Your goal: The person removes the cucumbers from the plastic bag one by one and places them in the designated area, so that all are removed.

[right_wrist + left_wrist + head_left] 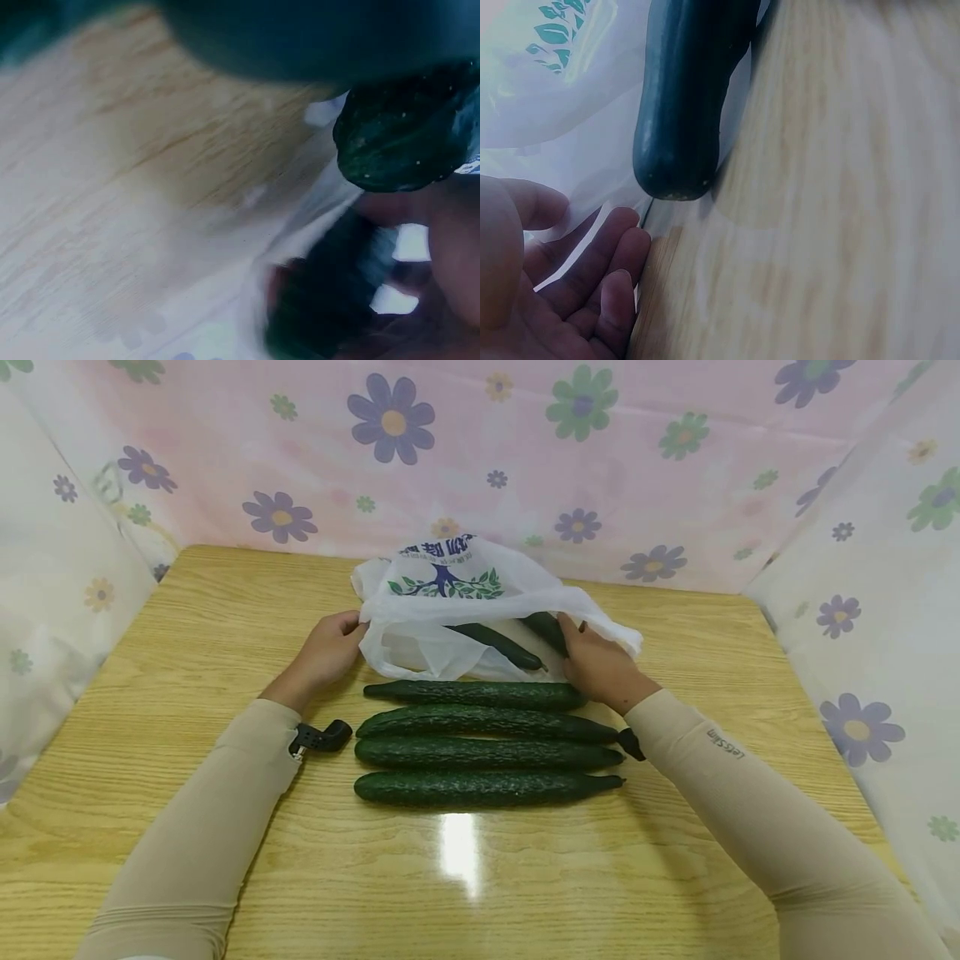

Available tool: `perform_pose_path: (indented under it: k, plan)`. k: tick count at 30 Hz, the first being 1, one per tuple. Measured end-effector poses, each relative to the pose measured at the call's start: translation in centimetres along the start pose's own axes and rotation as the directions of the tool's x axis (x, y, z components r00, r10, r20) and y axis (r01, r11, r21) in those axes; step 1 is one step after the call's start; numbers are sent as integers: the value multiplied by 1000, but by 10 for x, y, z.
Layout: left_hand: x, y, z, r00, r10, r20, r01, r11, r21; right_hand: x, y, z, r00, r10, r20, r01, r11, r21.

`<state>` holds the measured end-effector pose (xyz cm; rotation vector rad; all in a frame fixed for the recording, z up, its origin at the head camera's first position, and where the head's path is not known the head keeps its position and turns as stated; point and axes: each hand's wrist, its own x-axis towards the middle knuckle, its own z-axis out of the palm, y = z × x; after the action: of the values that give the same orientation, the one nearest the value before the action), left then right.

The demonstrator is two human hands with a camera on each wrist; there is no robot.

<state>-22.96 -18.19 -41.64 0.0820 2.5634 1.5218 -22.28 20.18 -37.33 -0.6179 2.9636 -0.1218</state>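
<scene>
A white plastic bag [525, 578] with a printed tree lies at the back of the table, its mouth toward me. My left hand [327, 652] pinches the left edge of the bag's mouth; in the left wrist view the thumb [540, 206] and fingers have the thin film between them. At the mouth's right side, my right hand [603, 668] grips a dark green cucumber [546, 631], blurred in the right wrist view. Another cucumber [502, 645] lies inside the mouth, its far end hidden by the bag.
Several cucumbers lie side by side in front of the bag, from the back one [472, 694] to the nearest one [480, 788]. They rest crosswise on the wooden table [525, 893]. Flowered cloth [465, 493] hangs behind the table and along both sides.
</scene>
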Motion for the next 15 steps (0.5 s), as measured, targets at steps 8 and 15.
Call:
perform_pose_path:
  k: [8, 15]
  plan:
    - [0, -1, 0, 1000, 2, -3, -2, 1000, -11, 1, -2, -5, 997, 14, -82, -12, 1000, 28]
    - [0, -1, 0, 1000, 2, -4, -2, 1000, -6, -2, -4, -13, 999, 48, -21, -45, 994, 104]
